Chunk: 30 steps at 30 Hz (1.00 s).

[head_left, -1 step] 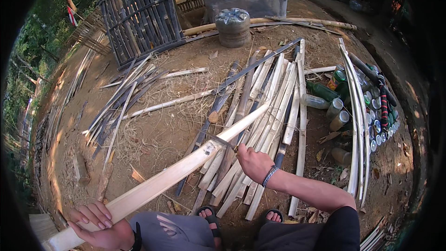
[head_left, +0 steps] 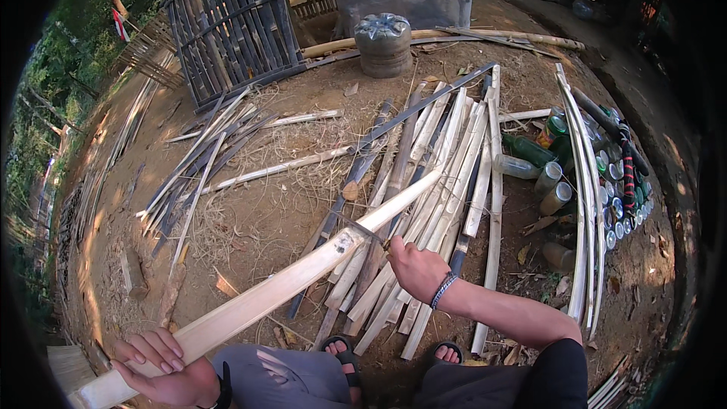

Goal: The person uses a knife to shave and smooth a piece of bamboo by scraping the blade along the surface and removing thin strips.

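Observation:
A long, pale split-bamboo slat (head_left: 257, 299) runs slantwise from the lower left up to the middle, with a dark node mark on its face. My left hand (head_left: 163, 371) is closed around its near end at the lower left. My right hand (head_left: 418, 269) grips a knife (head_left: 357, 227), and its handle is mostly hidden in my fist. The narrow dark blade lies across the slat just beyond the node mark. Beneath the slat's far end, a pile of split bamboo slats (head_left: 447, 204), pale and dark, is spread on the ground.
A smaller heap of strips (head_left: 204, 155) lies at the left among thin shavings. Several glass bottles (head_left: 530, 151) and upright-leaning slats (head_left: 579, 204) are at the right. Farther back stand a plastic container (head_left: 383, 49) and a dark bamboo panel (head_left: 231, 26). My sandalled feet (head_left: 341, 352) are below.
The whole view has shifted very slightly. A bit more of the knife blade shows past the slat's left edge. Both hands keep their holds.

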Motion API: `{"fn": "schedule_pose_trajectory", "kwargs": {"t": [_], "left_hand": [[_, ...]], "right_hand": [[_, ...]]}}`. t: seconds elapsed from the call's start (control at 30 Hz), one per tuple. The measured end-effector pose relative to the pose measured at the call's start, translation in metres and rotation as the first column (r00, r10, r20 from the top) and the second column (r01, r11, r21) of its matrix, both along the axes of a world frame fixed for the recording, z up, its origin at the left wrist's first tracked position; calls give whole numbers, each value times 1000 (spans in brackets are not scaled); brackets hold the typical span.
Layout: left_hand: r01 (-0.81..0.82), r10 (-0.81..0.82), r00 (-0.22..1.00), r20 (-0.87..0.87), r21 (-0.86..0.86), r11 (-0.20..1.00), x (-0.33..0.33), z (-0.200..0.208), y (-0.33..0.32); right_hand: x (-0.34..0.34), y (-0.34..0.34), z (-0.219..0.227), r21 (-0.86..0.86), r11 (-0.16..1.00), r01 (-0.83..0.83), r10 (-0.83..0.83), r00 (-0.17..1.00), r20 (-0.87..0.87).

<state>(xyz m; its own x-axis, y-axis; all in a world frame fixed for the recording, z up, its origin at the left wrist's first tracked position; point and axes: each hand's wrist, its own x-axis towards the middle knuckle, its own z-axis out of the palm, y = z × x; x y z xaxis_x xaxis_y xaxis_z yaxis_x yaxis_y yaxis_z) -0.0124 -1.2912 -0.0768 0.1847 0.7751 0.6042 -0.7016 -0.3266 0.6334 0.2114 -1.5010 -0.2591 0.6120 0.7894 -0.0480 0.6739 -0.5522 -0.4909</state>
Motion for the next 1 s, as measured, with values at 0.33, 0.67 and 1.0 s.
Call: {"fn": "schedule_pose_trajectory", "kwargs": {"t": [0.33, 0.67, 1.0], "left_hand": [[-11, 11, 1000, -2, 16, 1000, -2, 0, -1], [-45, 45, 998, -39, -14, 999, -5, -4, 4], [-34, 33, 998, -49, -13, 999, -6, -6, 12]], "right_hand": [[4, 2, -4, 8, 1000, 9, -8, 995, -100], [0, 5, -8, 3, 999, 39, -39, 997, -71], [-3, 5, -5, 26, 999, -21, 19, 998, 64]]}}
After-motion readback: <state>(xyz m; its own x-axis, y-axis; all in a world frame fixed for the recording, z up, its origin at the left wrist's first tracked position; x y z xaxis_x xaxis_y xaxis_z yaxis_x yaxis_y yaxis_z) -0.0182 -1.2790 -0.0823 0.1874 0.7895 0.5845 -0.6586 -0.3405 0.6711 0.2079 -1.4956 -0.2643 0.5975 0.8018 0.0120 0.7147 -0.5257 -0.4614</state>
